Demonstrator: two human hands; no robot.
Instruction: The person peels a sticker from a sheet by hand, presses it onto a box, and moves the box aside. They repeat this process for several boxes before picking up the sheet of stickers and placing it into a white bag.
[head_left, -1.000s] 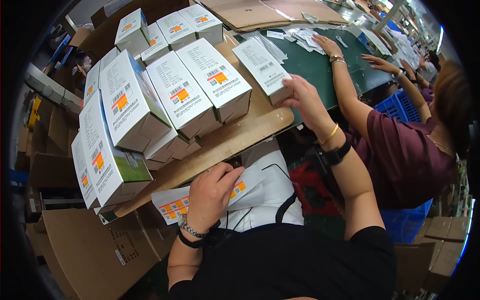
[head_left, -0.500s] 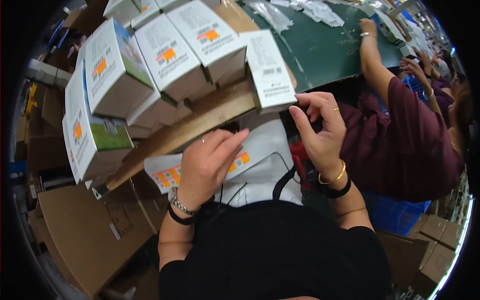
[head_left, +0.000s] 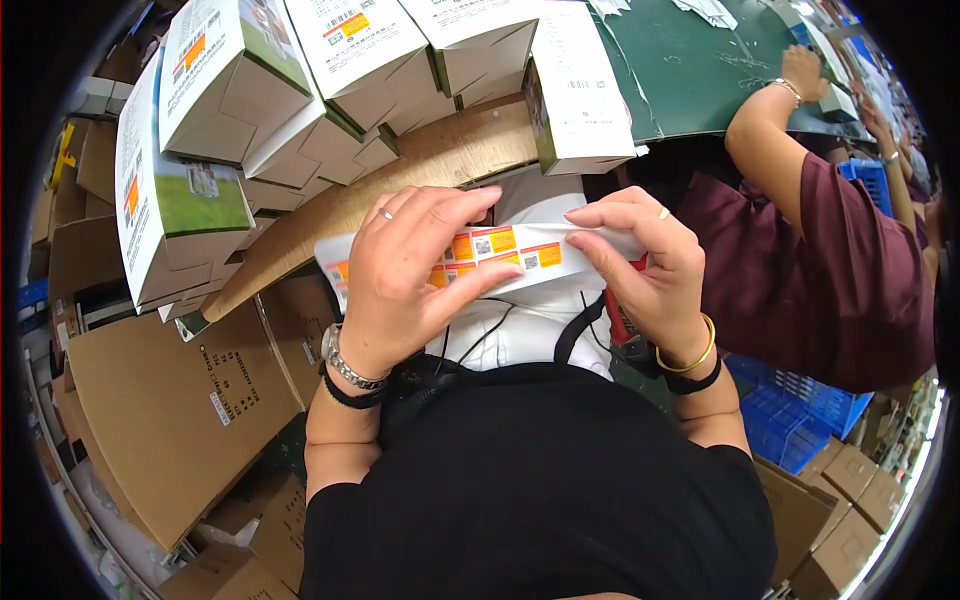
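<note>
At mid-frame, my left hand (head_left: 400, 262) holds a white paper sheet of small orange labels (head_left: 495, 243), thumb in front, probably to steady it. My right hand's (head_left: 652, 265) thumb and forefinger nearly meet at its upper edge; I can't tell whether they grip. Beyond, at upper centre, a white oblong cardboard box (head_left: 588, 110) lies at the tan wooden surface's (head_left: 460, 150) edge, likely for easy reach.

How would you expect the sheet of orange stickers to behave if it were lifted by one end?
The sticker sheet would probably flop, since its paper bends rather than lying flat near the right hand. It is likely very light, as it looks thin. It may also crease easily, having no visible stiff backing.
</note>
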